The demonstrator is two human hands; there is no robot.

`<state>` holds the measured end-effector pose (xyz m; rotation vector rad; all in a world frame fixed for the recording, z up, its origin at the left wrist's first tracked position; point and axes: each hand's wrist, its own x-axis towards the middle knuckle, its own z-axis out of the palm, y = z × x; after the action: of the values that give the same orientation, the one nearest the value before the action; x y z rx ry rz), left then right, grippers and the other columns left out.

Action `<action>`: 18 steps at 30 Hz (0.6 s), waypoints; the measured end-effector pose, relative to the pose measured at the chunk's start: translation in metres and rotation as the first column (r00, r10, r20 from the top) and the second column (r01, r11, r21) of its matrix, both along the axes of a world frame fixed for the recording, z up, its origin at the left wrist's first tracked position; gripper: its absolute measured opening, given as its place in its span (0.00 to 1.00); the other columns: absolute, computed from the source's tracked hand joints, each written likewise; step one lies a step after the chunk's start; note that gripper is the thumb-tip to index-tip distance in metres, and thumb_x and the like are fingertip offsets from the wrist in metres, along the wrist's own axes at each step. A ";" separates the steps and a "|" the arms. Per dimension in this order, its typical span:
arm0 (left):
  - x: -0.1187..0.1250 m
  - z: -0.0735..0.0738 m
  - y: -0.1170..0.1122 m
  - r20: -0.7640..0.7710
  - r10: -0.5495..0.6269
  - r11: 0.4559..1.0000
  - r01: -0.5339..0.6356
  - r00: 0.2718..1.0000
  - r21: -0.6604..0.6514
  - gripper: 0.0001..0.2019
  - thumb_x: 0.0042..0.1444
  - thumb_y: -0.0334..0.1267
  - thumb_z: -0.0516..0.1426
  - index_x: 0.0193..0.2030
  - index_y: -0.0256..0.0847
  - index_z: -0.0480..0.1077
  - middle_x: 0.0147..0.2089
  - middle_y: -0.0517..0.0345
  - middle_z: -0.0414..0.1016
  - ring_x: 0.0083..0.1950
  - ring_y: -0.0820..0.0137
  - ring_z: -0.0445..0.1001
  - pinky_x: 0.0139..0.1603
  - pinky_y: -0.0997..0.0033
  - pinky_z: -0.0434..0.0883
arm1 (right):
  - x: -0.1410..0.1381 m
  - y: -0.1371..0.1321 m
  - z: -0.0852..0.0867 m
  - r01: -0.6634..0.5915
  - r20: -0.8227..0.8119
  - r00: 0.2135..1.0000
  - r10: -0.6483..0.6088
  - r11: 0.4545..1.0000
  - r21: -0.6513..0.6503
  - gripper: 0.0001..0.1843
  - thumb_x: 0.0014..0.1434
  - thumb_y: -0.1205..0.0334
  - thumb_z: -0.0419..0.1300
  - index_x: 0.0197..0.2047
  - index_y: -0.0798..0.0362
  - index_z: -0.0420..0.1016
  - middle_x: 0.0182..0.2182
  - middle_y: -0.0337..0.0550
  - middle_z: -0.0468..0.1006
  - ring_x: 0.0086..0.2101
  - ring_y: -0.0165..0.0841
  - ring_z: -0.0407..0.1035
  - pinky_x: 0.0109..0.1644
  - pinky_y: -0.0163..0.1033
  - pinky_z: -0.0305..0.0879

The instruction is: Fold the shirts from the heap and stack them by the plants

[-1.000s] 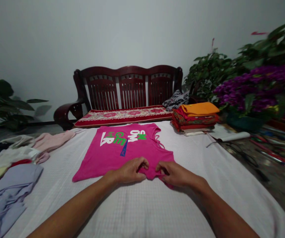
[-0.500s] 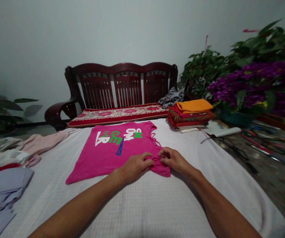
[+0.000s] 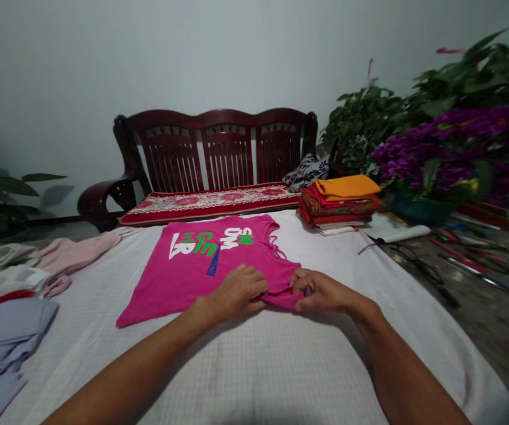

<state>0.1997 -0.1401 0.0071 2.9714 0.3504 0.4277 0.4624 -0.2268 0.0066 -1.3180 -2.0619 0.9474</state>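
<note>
A bright pink T-shirt [image 3: 192, 268] with white and green lettering lies flat on the white cloth-covered table [image 3: 245, 366], its print facing away from me. My left hand [image 3: 237, 293] pinches the shirt's near right edge, fingers closed on the fabric. My right hand [image 3: 320, 291] grips the sleeve corner just beside it, also closed on the cloth. The two hands are a few centimetres apart, and the fabric bunches between them.
A stack of folded red and orange clothes [image 3: 341, 200] sits at the table's far right. Loose pale garments [image 3: 10, 295] lie at the left. A dark wooden bench [image 3: 212, 159] stands behind. Potted plants and purple flowers [image 3: 458, 147] are at the right, with cables and tools below.
Both hands stayed on the shirt's near right corner, shifting slightly along it and regripping. The sleeve fabric is now bunched and drawn in between them. The camera has shifted a little.
</note>
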 end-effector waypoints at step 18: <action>-0.010 -0.028 -0.034 0.061 0.207 0.893 -0.163 0.976 -0.420 0.14 0.52 0.28 0.62 0.46 0.43 0.75 0.39 0.60 0.77 0.41 0.68 0.72 0.44 0.69 0.64 | 0.002 -0.006 -0.002 -0.096 -0.142 0.989 0.040 0.906 -0.411 0.15 0.43 0.66 0.66 0.37 0.54 0.72 0.25 0.29 0.67 0.26 0.25 0.58 0.29 0.31 0.53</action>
<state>0.1897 -0.1745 -0.0208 2.5010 0.6307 0.4605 0.4640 -0.2332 0.0044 -1.3496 -1.8783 1.5310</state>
